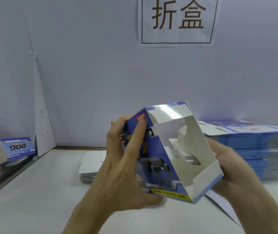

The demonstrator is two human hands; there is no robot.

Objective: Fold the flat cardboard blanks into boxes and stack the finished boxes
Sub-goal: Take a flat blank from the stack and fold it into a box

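A blue printed box (pixel 162 159) with a robot-dog picture is held tilted above the table, its open end with white flaps facing me. My left hand (pixel 124 164) grips its printed left side, fingers spread over the face and thumb underneath. From the right, my right hand (pixel 231 166) holds the box's far side, mostly hidden behind it. A tall stack of flat blue blanks (pixel 256 149) lies at the right. A folded blue box (pixel 19 147) marked DOG lies at the far left.
A low stack of white cards (pixel 89 168) lies on the white table (pixel 33 200) behind the held box. A white wall with a paper sign (pixel 177 21) stands behind. A dark table edge runs along the left.
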